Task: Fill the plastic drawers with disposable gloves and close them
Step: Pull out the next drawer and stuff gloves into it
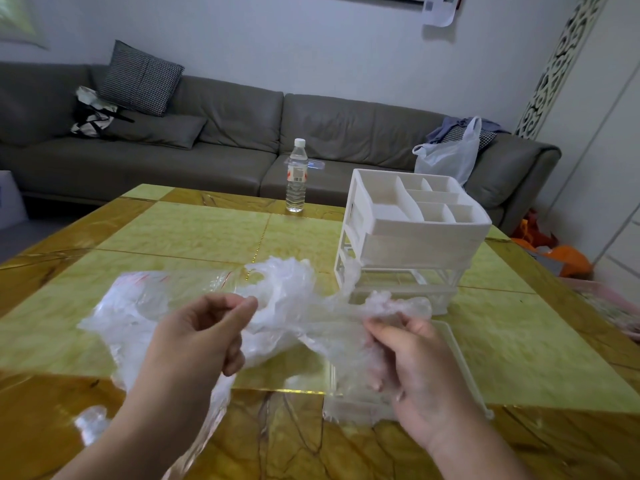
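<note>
Both hands hold crumpled gloves above the table.

The left hand [204,336] pinches and the right hand [412,362] clutches the clear gloves [294,306], stretched between them over the yellow table [207,233]; an open drawer [464,368] lies under the right hand, the drawer unit [412,230] just behind.

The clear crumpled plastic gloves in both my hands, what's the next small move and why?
Probably lower the clear crumpled plastic gloves into the clear plastic drawer lying pulled out on the yellow marble-patterned table under your right hand. Both it and the left hand already have a grip on the bunch, and the white plastic drawer unit shows an empty slot.
</note>
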The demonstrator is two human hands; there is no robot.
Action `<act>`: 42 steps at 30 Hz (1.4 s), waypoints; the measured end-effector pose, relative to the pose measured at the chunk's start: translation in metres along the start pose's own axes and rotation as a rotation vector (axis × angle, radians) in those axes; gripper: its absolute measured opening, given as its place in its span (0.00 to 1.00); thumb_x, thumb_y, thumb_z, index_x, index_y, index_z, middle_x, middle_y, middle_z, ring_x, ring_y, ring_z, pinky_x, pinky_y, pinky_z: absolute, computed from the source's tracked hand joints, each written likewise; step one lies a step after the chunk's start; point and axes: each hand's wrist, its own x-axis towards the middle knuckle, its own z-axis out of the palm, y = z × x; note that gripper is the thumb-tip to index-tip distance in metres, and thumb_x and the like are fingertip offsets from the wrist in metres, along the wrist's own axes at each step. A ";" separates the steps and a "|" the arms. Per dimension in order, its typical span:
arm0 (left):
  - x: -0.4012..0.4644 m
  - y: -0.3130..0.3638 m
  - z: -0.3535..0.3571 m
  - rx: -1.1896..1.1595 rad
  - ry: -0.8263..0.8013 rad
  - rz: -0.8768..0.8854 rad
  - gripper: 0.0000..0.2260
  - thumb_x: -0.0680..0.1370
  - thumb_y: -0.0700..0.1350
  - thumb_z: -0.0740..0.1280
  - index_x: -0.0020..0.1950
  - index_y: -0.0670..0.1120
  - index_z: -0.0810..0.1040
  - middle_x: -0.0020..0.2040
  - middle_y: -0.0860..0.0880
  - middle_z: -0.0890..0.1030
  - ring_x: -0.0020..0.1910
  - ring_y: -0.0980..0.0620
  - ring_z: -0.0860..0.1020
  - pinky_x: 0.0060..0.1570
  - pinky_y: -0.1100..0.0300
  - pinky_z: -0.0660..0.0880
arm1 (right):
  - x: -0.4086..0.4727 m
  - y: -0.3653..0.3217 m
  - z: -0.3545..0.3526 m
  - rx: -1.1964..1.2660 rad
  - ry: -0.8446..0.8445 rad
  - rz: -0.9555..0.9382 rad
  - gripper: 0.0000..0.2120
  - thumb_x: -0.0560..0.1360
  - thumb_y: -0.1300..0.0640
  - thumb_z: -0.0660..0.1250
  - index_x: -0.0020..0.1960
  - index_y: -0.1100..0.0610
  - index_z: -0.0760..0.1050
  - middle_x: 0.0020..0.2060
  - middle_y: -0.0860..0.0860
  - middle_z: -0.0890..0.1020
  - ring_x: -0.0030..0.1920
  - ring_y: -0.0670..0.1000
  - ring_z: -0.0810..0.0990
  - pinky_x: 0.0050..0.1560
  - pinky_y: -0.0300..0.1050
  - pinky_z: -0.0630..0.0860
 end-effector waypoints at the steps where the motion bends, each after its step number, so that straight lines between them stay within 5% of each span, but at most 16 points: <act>1: 0.000 0.003 0.000 -0.028 0.015 -0.048 0.15 0.71 0.48 0.76 0.50 0.39 0.81 0.33 0.47 0.68 0.28 0.52 0.66 0.24 0.61 0.68 | 0.001 -0.001 -0.001 0.008 0.002 -0.003 0.14 0.80 0.68 0.67 0.37 0.58 0.79 0.28 0.56 0.73 0.22 0.50 0.66 0.21 0.42 0.61; 5: -0.018 0.003 0.017 -0.156 -0.193 -0.410 0.27 0.69 0.62 0.72 0.55 0.40 0.83 0.39 0.46 0.83 0.38 0.45 0.84 0.38 0.49 0.82 | -0.002 0.007 0.003 0.009 0.004 -0.042 0.18 0.81 0.69 0.66 0.35 0.58 0.79 0.28 0.56 0.74 0.21 0.50 0.66 0.22 0.42 0.61; 8: -0.039 -0.002 0.034 -0.077 -0.500 -0.464 0.19 0.72 0.57 0.78 0.50 0.42 0.89 0.48 0.40 0.88 0.53 0.38 0.86 0.51 0.44 0.84 | -0.003 0.017 0.009 -0.086 -0.001 -0.119 0.08 0.82 0.67 0.67 0.44 0.64 0.80 0.27 0.57 0.75 0.20 0.50 0.65 0.20 0.41 0.63; 12: -0.038 -0.019 0.035 -0.104 -0.317 -0.435 0.18 0.68 0.40 0.78 0.53 0.31 0.81 0.42 0.38 0.85 0.36 0.45 0.85 0.32 0.56 0.82 | -0.003 0.020 0.008 -0.223 -0.080 -0.230 0.06 0.83 0.66 0.66 0.47 0.64 0.79 0.31 0.67 0.75 0.21 0.51 0.62 0.23 0.41 0.59; 17: -0.025 -0.008 0.024 -0.118 -0.249 -0.322 0.06 0.71 0.38 0.74 0.45 0.39 0.80 0.35 0.45 0.75 0.29 0.50 0.72 0.26 0.60 0.76 | 0.001 0.010 -0.004 -0.192 0.012 -0.187 0.09 0.84 0.65 0.66 0.48 0.70 0.77 0.22 0.47 0.71 0.20 0.47 0.59 0.23 0.35 0.55; 22: -0.022 -0.007 0.019 -0.094 -0.240 -0.285 0.05 0.73 0.40 0.77 0.46 0.40 0.83 0.41 0.41 0.77 0.36 0.45 0.78 0.34 0.53 0.81 | 0.007 0.010 -0.011 -0.151 0.048 -0.135 0.16 0.84 0.60 0.66 0.39 0.63 0.83 0.22 0.53 0.62 0.22 0.49 0.55 0.25 0.42 0.51; 26: -0.031 -0.011 0.027 -0.188 -0.532 -0.416 0.21 0.72 0.51 0.75 0.61 0.41 0.86 0.60 0.39 0.85 0.59 0.38 0.84 0.58 0.47 0.82 | 0.001 0.018 -0.003 -0.128 -0.078 -0.082 0.13 0.83 0.62 0.67 0.42 0.65 0.84 0.22 0.54 0.65 0.21 0.48 0.56 0.24 0.39 0.50; 29: -0.033 -0.017 0.030 -0.129 -0.450 -0.343 0.14 0.74 0.39 0.77 0.59 0.40 0.86 0.52 0.39 0.86 0.48 0.40 0.85 0.46 0.56 0.83 | -0.003 0.021 0.004 -0.203 -0.130 -0.158 0.06 0.81 0.63 0.69 0.48 0.61 0.84 0.25 0.66 0.69 0.23 0.51 0.62 0.26 0.42 0.59; 32: -0.030 -0.017 0.028 -0.076 -0.343 -0.257 0.08 0.69 0.38 0.79 0.46 0.37 0.87 0.38 0.39 0.81 0.30 0.48 0.77 0.29 0.60 0.77 | 0.000 0.021 0.003 -0.273 -0.033 -0.214 0.09 0.80 0.61 0.72 0.42 0.56 0.85 0.39 0.77 0.75 0.25 0.53 0.63 0.25 0.41 0.61; 37: -0.026 -0.013 0.020 -0.014 -0.257 -0.126 0.12 0.72 0.42 0.77 0.45 0.33 0.84 0.36 0.38 0.78 0.32 0.44 0.75 0.29 0.57 0.77 | 0.006 0.018 -0.005 -0.223 0.088 -0.155 0.08 0.79 0.58 0.75 0.43 0.59 0.83 0.31 0.55 0.82 0.26 0.49 0.67 0.22 0.38 0.61; 42: -0.023 -0.005 0.015 0.027 -0.247 -0.096 0.08 0.77 0.42 0.73 0.43 0.37 0.82 0.33 0.40 0.74 0.29 0.47 0.73 0.29 0.54 0.76 | 0.008 0.014 -0.008 -0.174 0.147 -0.137 0.07 0.78 0.59 0.76 0.42 0.58 0.83 0.29 0.51 0.77 0.28 0.48 0.70 0.22 0.38 0.60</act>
